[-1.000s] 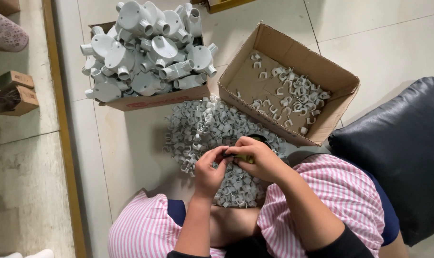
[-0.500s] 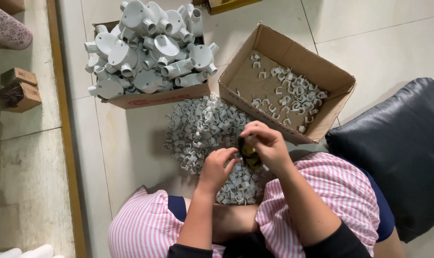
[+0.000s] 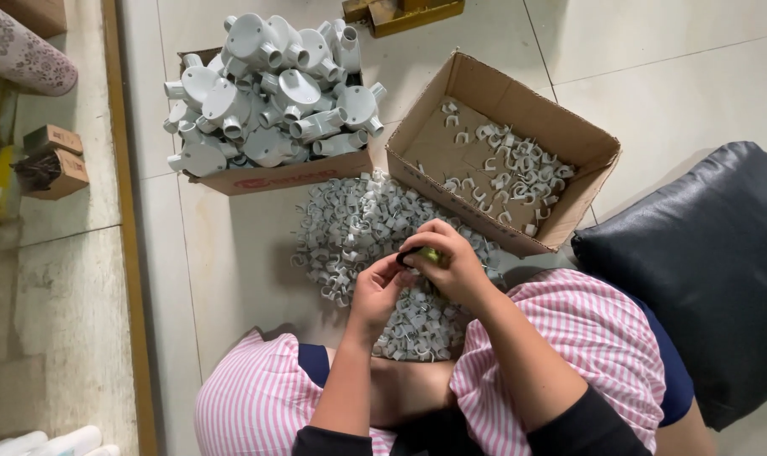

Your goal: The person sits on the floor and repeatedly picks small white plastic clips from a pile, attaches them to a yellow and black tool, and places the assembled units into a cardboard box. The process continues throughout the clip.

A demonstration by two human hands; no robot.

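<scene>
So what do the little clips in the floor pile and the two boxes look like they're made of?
Pile of clips: pale grey, matte, uniformly moulded, so probably plastic; metal nails can't be ruled out. Open box and the box of round fittings: brown, with folded flaps and raw edges, which reads as corrugated cardboard. The fittings themselves look like smooth, slightly glossy grey-white plastic.
</scene>
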